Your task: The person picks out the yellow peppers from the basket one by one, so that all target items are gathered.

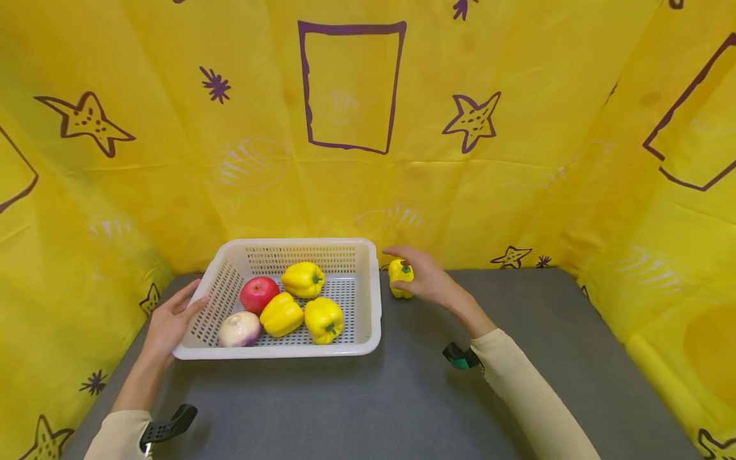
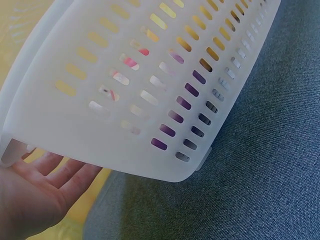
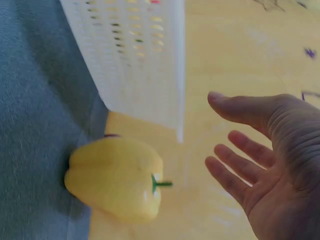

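A white perforated basket [image 1: 375,300] sits on the grey table. My left hand [image 1: 172,319] grips its left rim, thumb over the edge and the other fingers along the outer side; in the left wrist view the fingers [image 2: 75,180] show past the basket's end wall. To the right of the basket a yellow bell pepper [image 1: 398,276] lies on the table, its green stem [image 3: 162,184] plain in the right wrist view. Over it my right hand [image 1: 425,275] hovers with thumb and fingers spread apart, holding nothing.
In the basket lie a red round fruit [image 1: 259,294], a white-and-purple turnip [image 1: 238,329] and three yellow bell peppers [image 1: 323,319]. Yellow cloth [image 1: 345,191] with purple drawings hangs behind the table [image 1: 322,409] and along both sides.
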The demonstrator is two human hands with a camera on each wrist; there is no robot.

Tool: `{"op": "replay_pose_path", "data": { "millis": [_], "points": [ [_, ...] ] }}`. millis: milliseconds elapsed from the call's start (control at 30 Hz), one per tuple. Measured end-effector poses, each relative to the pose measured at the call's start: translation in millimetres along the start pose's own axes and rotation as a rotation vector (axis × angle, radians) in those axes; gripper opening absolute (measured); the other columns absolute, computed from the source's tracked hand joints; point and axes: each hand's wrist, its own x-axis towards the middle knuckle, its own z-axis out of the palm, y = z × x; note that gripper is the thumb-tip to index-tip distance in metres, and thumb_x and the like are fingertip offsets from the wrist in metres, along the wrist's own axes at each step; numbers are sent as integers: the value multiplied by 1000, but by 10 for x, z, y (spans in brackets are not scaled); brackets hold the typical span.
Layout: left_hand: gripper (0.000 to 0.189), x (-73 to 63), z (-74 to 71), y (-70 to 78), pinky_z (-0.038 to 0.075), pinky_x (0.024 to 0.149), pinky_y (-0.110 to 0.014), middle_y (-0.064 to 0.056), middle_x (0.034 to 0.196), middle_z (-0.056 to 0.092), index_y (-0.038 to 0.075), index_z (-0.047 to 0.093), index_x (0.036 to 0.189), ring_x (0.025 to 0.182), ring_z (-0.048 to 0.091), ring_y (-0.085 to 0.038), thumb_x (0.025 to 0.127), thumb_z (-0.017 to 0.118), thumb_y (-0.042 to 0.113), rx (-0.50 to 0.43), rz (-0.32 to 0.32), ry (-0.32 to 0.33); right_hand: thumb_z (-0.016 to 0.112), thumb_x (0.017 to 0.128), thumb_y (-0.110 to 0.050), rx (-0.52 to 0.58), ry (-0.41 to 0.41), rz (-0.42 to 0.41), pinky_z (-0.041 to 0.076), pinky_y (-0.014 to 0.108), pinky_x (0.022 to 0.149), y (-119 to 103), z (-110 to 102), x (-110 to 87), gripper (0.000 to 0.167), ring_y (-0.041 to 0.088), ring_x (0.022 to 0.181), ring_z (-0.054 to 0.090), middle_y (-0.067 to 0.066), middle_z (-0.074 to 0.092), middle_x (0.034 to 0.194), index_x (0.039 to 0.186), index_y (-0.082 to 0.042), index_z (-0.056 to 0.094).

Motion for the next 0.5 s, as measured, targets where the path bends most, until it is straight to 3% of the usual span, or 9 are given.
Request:
{"op": "replay_pose_path", "data": {
  "millis": [133, 500],
  "points": [
    [76, 0, 5, -6, 59, 66, -36, 30, 93, 57, 17, 31, 155, 78, 68, -5, 93, 63, 47, -5, 1, 0, 83, 77, -5, -59, -22, -36, 43, 48, 104, -83, 105, 48, 65, 33, 126, 51, 16, 55, 136, 135, 1, 54],
    [75, 3, -4, -13, 59, 66, -33, 32, 93, 56, 18, 31, 155, 78, 67, -2, 93, 64, 46, -19, 8, 1, 80, 80, -4, -85, -137, -57, 41, 44, 106, -232, 225, 210, 64, 29, 133, 45, 12, 50, 142, 138, -3, 53]
  ]
}}
